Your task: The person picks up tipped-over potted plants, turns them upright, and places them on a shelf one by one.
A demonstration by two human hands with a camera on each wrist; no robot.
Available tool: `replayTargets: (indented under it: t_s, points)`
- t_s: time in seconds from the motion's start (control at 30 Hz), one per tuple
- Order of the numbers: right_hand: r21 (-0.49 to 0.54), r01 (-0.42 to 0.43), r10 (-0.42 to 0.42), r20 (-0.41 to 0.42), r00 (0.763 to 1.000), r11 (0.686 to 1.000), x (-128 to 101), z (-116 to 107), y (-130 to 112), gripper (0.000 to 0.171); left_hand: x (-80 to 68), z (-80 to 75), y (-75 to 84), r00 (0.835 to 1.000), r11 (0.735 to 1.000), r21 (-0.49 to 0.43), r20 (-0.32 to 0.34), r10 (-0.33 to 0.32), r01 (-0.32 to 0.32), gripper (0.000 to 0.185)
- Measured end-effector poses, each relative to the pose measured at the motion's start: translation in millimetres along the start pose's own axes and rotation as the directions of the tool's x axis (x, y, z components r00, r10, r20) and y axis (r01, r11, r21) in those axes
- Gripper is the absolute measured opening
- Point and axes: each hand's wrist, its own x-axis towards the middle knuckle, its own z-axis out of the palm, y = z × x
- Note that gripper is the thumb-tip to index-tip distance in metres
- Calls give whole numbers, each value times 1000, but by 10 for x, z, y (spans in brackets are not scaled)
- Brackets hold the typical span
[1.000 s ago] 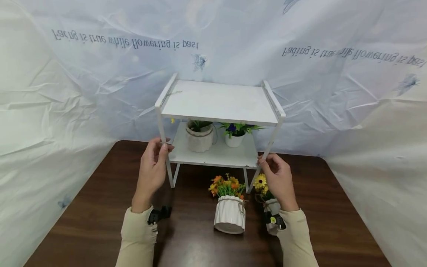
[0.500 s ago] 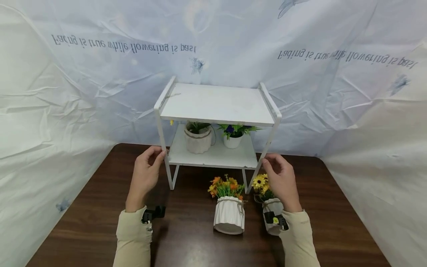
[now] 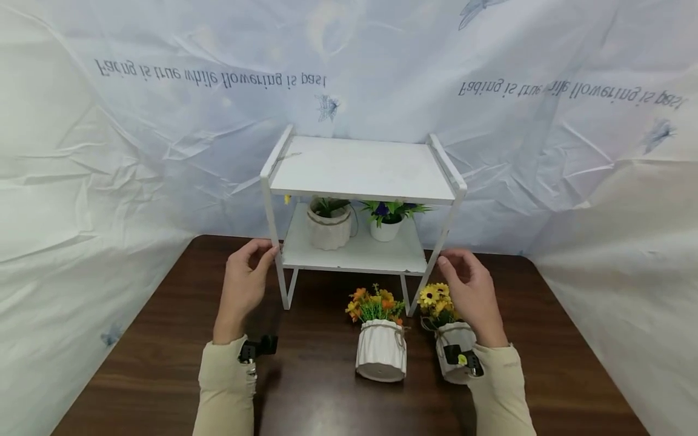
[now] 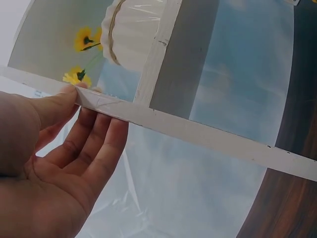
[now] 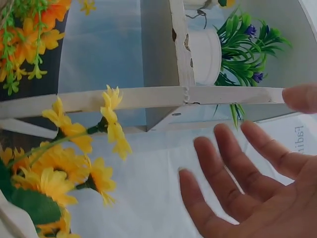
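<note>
A white two-tier shelf [image 3: 362,166] stands on the brown table. My left hand [image 3: 246,290] is at its left front post, the thumb on one face and fingertips against the other, pinching it in the left wrist view. My right hand [image 3: 473,297] is beside the right front post. In the right wrist view its thumb [image 5: 301,98] lies at the post while the other fingers spread loosely away from it. On the lower tier sit a ribbed cream pot [image 3: 329,230] and a small white pot [image 3: 386,230] with green leaves and purple flowers. The upper tier partly hides both plants.
In front of the shelf, a white ribbed pot [image 3: 382,354] of orange flowers lies tipped on the table [image 3: 311,387]. Another pot [image 3: 451,339] with yellow flowers [image 3: 435,297] lies by the right wrist, partly covered. A printed white sheet [image 3: 376,72] hangs behind the shelf.
My left hand has drawn its fingers back from inside the left post to its outer side. My right hand has shifted slightly right, its fingers loosening from the right post.
</note>
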Motion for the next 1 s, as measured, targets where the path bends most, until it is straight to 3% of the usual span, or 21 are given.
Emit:
replayTargets:
  t_s: [0.23,0.5,0.73,1.0]
  points:
    - [-127,-64,68,25,997,990,-146,-3,-24,53,-21,13,-52,998,998,4,8,-57,57,23]
    - [-267,-117,112,-33,993,957,-263,-4,-101,68,-4,-18,-30,998,999,-2,-30,-50,50,20]
    - [-392,-165,178,-3,984,905,-397,24,-59,78,-24,-37,-23,997,998,-29,-52,-50,48,20]
    - [-490,-243,320,77,944,837,-527,26,80,94,-8,-3,-47,998,998,-38,-47,-42,40,19]
